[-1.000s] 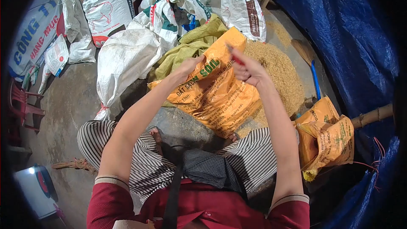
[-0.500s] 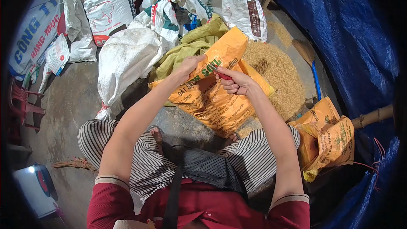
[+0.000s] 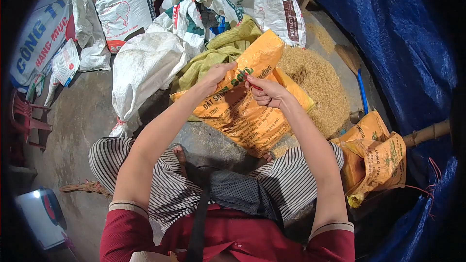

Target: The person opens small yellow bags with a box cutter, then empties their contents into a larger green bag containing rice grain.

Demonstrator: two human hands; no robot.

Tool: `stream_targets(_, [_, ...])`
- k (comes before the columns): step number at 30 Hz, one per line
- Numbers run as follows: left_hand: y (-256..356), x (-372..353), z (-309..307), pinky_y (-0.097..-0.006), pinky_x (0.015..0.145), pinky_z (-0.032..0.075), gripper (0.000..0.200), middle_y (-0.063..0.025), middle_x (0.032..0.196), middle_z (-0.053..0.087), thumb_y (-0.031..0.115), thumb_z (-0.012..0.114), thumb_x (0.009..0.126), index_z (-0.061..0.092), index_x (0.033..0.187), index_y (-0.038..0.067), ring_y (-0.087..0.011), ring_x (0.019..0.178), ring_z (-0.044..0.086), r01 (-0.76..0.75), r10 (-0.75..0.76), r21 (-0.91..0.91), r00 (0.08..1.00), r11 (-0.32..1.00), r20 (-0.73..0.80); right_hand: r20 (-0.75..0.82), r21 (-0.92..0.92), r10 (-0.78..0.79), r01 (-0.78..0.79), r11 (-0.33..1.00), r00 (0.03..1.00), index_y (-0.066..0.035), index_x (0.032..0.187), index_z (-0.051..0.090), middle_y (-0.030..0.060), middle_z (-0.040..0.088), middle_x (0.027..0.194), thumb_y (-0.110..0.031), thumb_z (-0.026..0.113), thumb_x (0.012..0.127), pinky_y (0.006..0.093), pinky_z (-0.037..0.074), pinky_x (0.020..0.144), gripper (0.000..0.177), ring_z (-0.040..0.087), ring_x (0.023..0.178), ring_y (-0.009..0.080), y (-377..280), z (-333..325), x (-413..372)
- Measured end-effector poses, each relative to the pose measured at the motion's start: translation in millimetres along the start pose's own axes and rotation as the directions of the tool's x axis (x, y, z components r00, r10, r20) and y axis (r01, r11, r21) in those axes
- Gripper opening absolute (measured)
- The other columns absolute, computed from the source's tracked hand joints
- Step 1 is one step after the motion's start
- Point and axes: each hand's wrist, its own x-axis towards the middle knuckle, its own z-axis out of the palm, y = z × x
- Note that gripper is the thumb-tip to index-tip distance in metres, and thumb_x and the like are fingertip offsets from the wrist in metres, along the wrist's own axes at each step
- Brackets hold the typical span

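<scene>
Left hand (image 3: 217, 75) pinches the top edge of the orange sack (image 3: 247, 121), which is propped on the floor. Right hand (image 3: 267, 92), just beside it on the sack, is closed around a thin red strand (image 3: 252, 83). If that pinch slackens, the sack could flop onto the grain heap (image 3: 318, 85) behind it.

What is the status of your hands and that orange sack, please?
Left hand gripping orange sack at its top edge. Right hand pinching a thin red item against the sack. Grain pile behind, nothing between hands.
</scene>
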Motion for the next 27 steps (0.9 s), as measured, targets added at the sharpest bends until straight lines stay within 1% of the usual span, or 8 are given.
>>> stream_targets(2, [1,-1,2,-0.0269,0.057,0.05,0.029,-0.011,0.083,0.064,0.024,0.054,0.086,0.06,0.093,-0.003,-0.0153,0.066,0.061,0.002,-0.002,-0.018,1.0,1.0,0.003,-0.038,-0.046,-0.027,0.026,0.999,0.999,-0.009,0.085,0.051,-0.0081,0.029,0.044,-0.038,0.046,0.09,0.0177,0.017,0.032,0.029,0.021,0.034,0.002,-1,2,-2])
stream_targets(6, [-5,7,-3,-0.027,0.055,0.051,0.03,-0.0115,0.083,0.064,0.025,0.055,0.085,0.06,0.094,-0.004,-0.0157,0.064,0.061,-0.017,0.017,-0.055,1.0,0.998,0.005,-0.092,-0.005,-0.028,0.027,1.0,0.995,-0.009,0.08,0.051,-0.008,0.029,0.045,-0.04,0.049,0.088,0.0187,0.014,0.032,0.032,0.021,0.034,0.0024,-12,3,-11])
stream_targets(8, [-10,14,-7,-0.0271,0.055,0.051,0.03,-0.0115,0.083,0.064,0.024,0.056,0.085,0.06,0.094,-0.004,-0.0156,0.063,0.061,-0.022,0.022,-0.091,1.0,0.996,0.007,-0.083,-0.112,0.059,-0.068,0.991,0.995,-0.009,0.08,0.051,-0.008,0.029,0.045,-0.042,0.049,0.087,0.0186,0.014,0.033,0.034,0.021,0.035,0.0021,-16,3,-15])
stream_targets(12, [-7,8,-3,-0.0267,0.054,0.05,0.03,-0.011,0.083,0.064,0.024,0.057,0.084,0.06,0.095,-0.004,-0.0147,0.063,0.061,-0.03,0.03,-0.114,1.0,0.993,0.0,-0.056,-0.177,0.119,-0.127,0.976,0.991,-0.008,0.081,0.051,-0.0082,0.029,0.046,-0.041,0.049,0.087,0.0186,0.014,0.033,0.034,0.021,0.035,0.0018,-10,11,-13])
stream_targets(15, [-8,9,-4,-0.0257,0.052,0.049,0.029,-0.0103,0.081,0.064,0.025,0.059,0.084,0.062,0.093,-0.003,-0.0141,0.062,0.06,-0.056,0.054,-0.06,0.998,0.997,-0.035,-0.063,-0.118,0.104,-0.111,0.987,0.993,-0.008,0.081,0.051,-0.0083,0.03,0.046,-0.041,0.05,0.087,0.0182,0.014,0.032,0.033,0.021,0.034,0.0016,-4,8,-7])
stream_targets(18, [-11,11,-7,-0.0248,0.051,0.047,0.029,-0.0097,0.08,0.064,0.025,0.059,0.084,0.062,0.091,-0.003,-0.014,0.06,0.06,-0.071,0.07,-0.037,0.997,0.997,-0.023,0.006,-0.014,0.128,-0.128,0.992,0.992,-0.008,0.082,0.051,-0.0079,0.031,0.045,-0.039,0.05,0.088,0.0178,0.016,0.032,0.032,0.022,0.034,0.0018,0,4,-5])
stream_targets(20, [-10,10,-8,-0.0247,0.051,0.047,0.029,-0.0096,0.079,0.064,0.025,0.059,0.084,0.062,0.091,-0.003,-0.0139,0.059,0.06,-0.057,0.057,-0.063,0.998,0.996,-0.007,0.086,0.123,0.104,-0.114,0.986,0.991,-0.007,0.082,0.052,-0.0074,0.031,0.045,-0.038,0.049,0.088,0.0176,0.017,0.031,0.032,0.023,0.034,0.0019,5,2,-2])
stream_targets(27, [-9,8,-5,-0.0253,0.051,0.048,0.029,-0.0096,0.078,0.064,0.025,0.059,0.084,0.062,0.089,-0.003,-0.0138,0.059,0.06,-0.061,0.058,-0.104,0.998,0.993,-0.03,0.213,0.299,0.077,-0.14,0.944,0.974,-0.006,0.083,0.053,-0.0071,0.032,0.045,-0.037,0.047,0.089,0.0174,0.018,0.031,0.032,0.024,0.034,0.0019,16,-3,8])
